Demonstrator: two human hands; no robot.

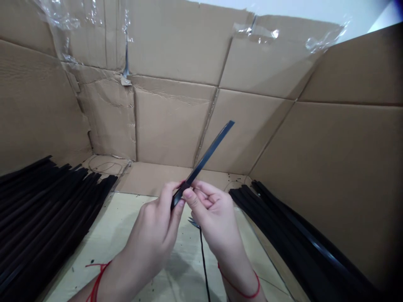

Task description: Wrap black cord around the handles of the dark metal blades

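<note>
A flat, glossy black strip (211,152) slants up and to the right from between both hands. My left hand (162,218) is closed around its lower end, thumb and fingers pinching it. Just above that grip, my right hand (210,209) pinches the same strip between thumb and fingers, the other fingers curled. Below the right hand, the pointed metal blades (193,222) of a small cutting tool show, their rest hidden behind the hand. A black cord (204,262) hangs from there toward the bottom edge. Both wrists wear a red string.
Many dark strips lie in a pile (47,209) at the left. Another bundle of black strips (283,235) runs along the right side. Taped cardboard walls (173,121) enclose the pale work surface (126,228), which has small dark specks. Thin wire loops (105,165) lie at the back left.
</note>
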